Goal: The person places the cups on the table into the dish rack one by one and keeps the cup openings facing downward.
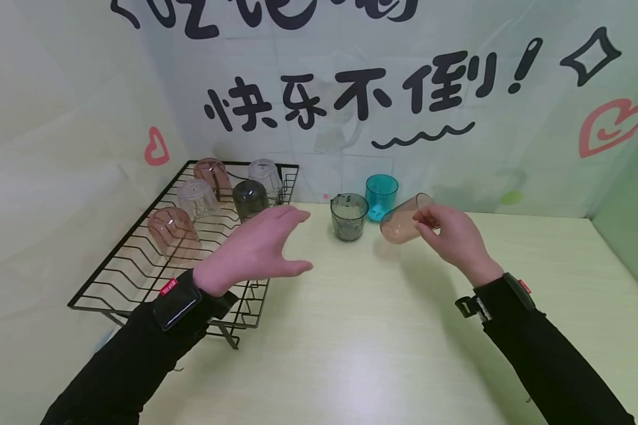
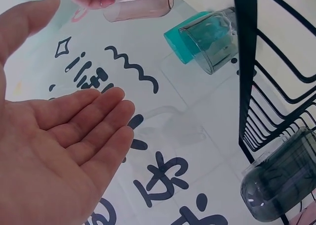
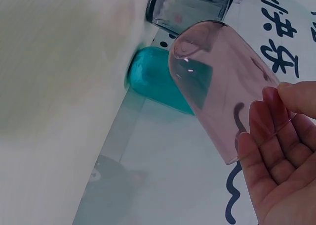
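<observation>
My right hand (image 1: 453,235) pinches a clear pink glass (image 1: 400,223) by its rim, thumb on one side and fingers on the other. The glass is tilted above the table, its base pointing left. Just behind it a teal glass (image 1: 381,195) stands upright, and a grey glass (image 1: 349,217) is upright to its left. My left hand (image 1: 255,245) hovers over the right side of the black wire rack (image 1: 133,274), fingers extended, thumb apart, holding nothing. Close by on the rack sits an upside-down dark grey glass (image 2: 281,178).
On the rack, upside down, are a front pink glass (image 1: 173,231), a rear pink glass (image 1: 212,175) and clear glasses (image 1: 197,199). A printed wall sheet (image 1: 319,130) rises behind the pale table (image 1: 361,330); a green side wall (image 1: 635,206) bounds the right.
</observation>
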### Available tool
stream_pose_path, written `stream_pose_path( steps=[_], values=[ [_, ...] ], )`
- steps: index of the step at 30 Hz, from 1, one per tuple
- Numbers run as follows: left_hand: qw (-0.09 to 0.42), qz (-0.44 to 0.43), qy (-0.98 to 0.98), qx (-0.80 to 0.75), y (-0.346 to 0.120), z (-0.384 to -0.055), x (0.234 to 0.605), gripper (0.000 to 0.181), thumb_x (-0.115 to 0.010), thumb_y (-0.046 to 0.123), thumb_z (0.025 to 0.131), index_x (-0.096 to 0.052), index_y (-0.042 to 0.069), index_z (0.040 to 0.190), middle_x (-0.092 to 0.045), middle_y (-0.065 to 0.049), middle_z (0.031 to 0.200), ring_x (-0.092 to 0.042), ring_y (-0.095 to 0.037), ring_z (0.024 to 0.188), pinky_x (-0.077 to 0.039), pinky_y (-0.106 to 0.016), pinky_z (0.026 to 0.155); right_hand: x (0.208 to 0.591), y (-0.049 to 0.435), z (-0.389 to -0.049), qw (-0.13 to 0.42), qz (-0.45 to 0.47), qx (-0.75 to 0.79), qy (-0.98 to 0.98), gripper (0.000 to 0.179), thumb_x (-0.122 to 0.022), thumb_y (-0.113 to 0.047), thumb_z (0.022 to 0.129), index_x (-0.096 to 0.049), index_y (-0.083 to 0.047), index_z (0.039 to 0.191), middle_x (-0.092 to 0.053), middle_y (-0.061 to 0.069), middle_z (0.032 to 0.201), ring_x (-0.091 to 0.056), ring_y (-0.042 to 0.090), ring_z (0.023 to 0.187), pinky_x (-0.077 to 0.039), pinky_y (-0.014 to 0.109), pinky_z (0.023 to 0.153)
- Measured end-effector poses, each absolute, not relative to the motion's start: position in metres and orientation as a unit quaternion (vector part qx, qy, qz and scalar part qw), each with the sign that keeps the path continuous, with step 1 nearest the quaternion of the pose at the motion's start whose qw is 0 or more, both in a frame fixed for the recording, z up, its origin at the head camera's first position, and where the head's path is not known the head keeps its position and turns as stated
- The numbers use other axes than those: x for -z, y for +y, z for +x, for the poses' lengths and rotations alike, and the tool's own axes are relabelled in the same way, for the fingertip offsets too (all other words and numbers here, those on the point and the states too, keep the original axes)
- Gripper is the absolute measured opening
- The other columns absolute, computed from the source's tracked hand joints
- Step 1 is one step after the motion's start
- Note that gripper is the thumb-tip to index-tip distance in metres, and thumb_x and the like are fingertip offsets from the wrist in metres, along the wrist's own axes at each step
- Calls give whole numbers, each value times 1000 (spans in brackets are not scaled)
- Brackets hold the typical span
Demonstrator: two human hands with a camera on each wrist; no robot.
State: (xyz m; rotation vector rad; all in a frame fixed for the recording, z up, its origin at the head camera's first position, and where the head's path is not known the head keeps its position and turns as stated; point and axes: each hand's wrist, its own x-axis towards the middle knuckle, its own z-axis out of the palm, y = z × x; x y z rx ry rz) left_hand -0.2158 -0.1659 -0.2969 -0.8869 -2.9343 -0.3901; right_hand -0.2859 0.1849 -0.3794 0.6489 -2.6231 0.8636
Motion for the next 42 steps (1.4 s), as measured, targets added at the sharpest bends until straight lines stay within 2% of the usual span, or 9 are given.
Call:
stream_pose_path(
  steps=[10,19,26,35,38,42],
  values=[
    [39,-285,-947,142,-158,-217,291,86,-81,43,79,-46,-1,143,-52,-16,140,-47,-32,129,-39,-45,107,371,182,-275,208,247,-328,-888,8,-68,0,91,-68,0,99,-70,13,90,-63,28,81,-49,43,69],
    [33,-282,-949,136,-154,-217,287,85,-80,43,80,-45,0,144,-51,-16,142,-45,-33,133,-37,-45,110,367,178,-269,196,236,-346,-887,9,-68,-3,92,-69,0,101,-70,12,92,-63,26,82,-47,38,71],
    [45,-292,-944,148,-152,-217,286,84,-80,41,80,-46,-1,144,-52,-16,141,-45,-32,132,-36,-44,110,362,171,-261,201,236,-374,-874,11,-69,-5,92,-70,-1,103,-71,10,95,-65,24,82,-45,25,70],
    [57,-288,-940,177,-148,-217,285,80,-80,40,81,-47,2,144,-54,-14,139,-46,-31,131,-37,-43,109,356,162,-249,223,244,-405,-852,13,-70,-2,91,-70,0,104,-71,10,95,-63,22,85,-44,20,78],
    [61,-286,-936,195,-147,-220,285,78,-79,39,82,-47,4,144,-53,-12,140,-45,-30,132,-37,-44,109,356,162,-248,230,242,-417,-845,14,-70,0,90,-69,1,105,-70,11,96,-62,18,86,-44,18,79],
    [71,-285,-933,210,-145,-223,286,77,-80,38,81,-48,4,143,-53,-11,142,-45,-29,132,-36,-43,110,357,161,-248,233,237,-429,-840,16,-70,1,90,-69,1,105,-70,10,96,-58,6,86,-43,17,80]
  ],
)
